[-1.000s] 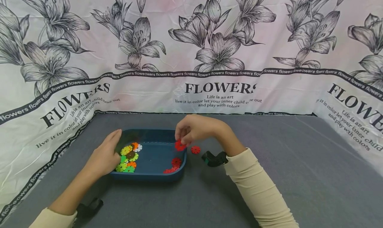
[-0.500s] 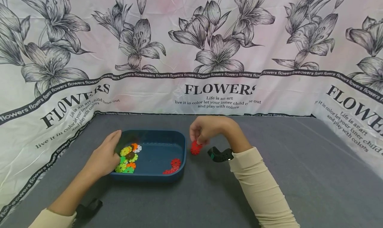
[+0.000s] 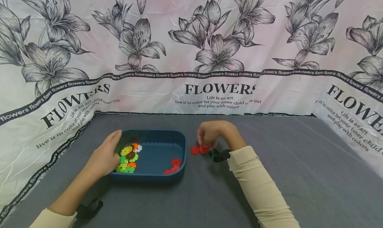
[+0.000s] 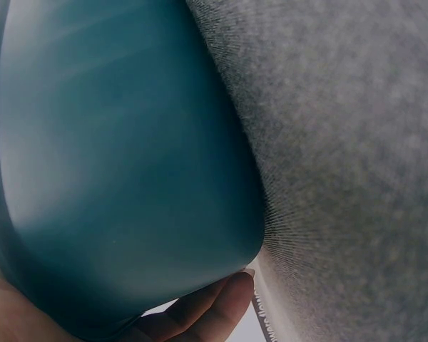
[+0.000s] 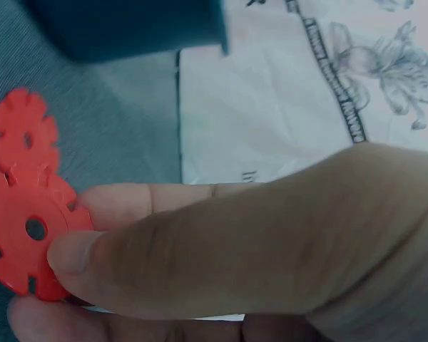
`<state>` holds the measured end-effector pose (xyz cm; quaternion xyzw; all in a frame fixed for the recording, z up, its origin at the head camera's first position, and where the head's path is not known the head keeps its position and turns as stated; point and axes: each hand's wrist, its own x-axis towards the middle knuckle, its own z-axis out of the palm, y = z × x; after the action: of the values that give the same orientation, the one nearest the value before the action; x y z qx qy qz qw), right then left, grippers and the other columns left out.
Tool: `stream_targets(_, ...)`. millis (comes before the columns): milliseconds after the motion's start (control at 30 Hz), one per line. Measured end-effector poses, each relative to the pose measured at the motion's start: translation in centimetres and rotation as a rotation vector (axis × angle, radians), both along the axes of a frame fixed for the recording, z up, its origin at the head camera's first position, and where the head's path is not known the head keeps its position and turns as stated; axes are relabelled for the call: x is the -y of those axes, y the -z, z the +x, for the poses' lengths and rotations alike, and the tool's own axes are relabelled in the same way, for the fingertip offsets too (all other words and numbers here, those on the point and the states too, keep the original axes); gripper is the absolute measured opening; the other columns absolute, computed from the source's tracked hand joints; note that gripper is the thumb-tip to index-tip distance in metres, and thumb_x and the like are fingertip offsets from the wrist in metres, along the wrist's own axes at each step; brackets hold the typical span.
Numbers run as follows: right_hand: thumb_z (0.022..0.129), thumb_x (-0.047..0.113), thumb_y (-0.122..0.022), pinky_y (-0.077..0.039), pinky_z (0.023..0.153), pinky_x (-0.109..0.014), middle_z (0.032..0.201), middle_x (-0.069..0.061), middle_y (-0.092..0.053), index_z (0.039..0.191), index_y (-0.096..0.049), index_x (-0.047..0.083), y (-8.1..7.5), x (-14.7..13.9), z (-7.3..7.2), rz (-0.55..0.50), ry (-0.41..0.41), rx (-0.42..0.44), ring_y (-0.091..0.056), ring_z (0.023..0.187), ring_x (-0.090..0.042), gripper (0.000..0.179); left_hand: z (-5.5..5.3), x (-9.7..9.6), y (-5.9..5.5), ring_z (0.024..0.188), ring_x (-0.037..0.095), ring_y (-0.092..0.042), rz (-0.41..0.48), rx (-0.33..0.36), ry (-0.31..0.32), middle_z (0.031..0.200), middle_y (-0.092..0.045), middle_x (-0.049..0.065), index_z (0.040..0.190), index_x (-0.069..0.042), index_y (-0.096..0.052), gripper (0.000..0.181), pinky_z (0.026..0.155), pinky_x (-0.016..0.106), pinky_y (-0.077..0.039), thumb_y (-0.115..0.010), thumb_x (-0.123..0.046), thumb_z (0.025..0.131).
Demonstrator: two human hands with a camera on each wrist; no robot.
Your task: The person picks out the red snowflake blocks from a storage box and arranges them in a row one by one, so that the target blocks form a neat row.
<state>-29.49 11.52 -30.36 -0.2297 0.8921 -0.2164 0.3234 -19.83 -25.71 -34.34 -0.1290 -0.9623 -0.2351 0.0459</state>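
On the left, my left hand [image 3: 102, 156] grips the end of a dark blue tray [image 3: 149, 177]. In the left wrist view its fingers [image 4: 225, 306] curl round the tray's outer wall. To the right of the tray, my right hand [image 3: 210, 134] pinches a red notched plastic disc [image 5: 11, 221] with a hole in its middle, low over the tabletop. Another red disc [image 3: 195, 150] lies right beside it, and the held disc overlaps its edge in the right wrist view. Inside the tray, several red discs [image 3: 176, 162] sit at the right end.
Several yellow, green, orange, brown and white discs [image 3: 130, 155] are heaped at the tray's left end. Grey cloth [image 3: 269, 138] covers the table. A white flower-printed curtain [image 3: 143, 95] stands behind and along both sides.
My right hand has moved right, from above the tray's right rim to the tabletop, carrying the red disc down next to the other one. My left hand stays on the tray.
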Motion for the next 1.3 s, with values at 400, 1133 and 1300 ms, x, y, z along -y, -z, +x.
stream_targets(400, 0.082, 0.0, -0.077, -0.056, 0.071, -0.036, 0.085, -0.007, -0.068, 0.092, -0.067, 0.007, 0.9, 0.0, -0.1, 0.1, 0.023, -0.036, -0.065, 0.076, -0.021, 0.016, -0.1, 0.0, -0.1, 0.104, 0.039, -0.049, -0.003, 0.01, -0.007, 0.16, -0.02, 0.027, 0.157, 0.007, -0.019, 0.079, 0.047, 0.034, -0.034, -0.044, 0.008, 0.082)
stream_targets(1133, 0.081, -0.001, -0.078, -0.055, 0.069, -0.038, 0.082, -0.006, -0.068, 0.089, -0.068, 0.007, 0.9, 0.9, 0.5, 0.157, 0.017, -0.077, -0.063, 0.073, -0.02, 0.015, -0.1, -0.1, -0.1, 0.111, 0.042, -0.045, 0.0, 0.02, -0.019, 0.16, -0.02, 0.027, 0.157, 0.007, -0.019, 0.079, 0.049, 0.036, -0.034, -0.045, 0.008, 0.082)
stream_targets(1300, 0.081, 0.0, -0.078, -0.055, 0.069, -0.037, 0.081, -0.006, -0.069, 0.09, -0.068, 0.008, 0.9, 1.0, 0.5, 0.158, 0.02, -0.082, -0.063, 0.073, -0.02, 0.016, -0.1, -0.2, -0.1, 0.112, 0.042, -0.045, -0.004, 0.022, -0.023, 0.16, -0.02, 0.027, 0.157, 0.007, -0.019, 0.079, 0.05, 0.036, -0.035, -0.046, 0.008, 0.082)
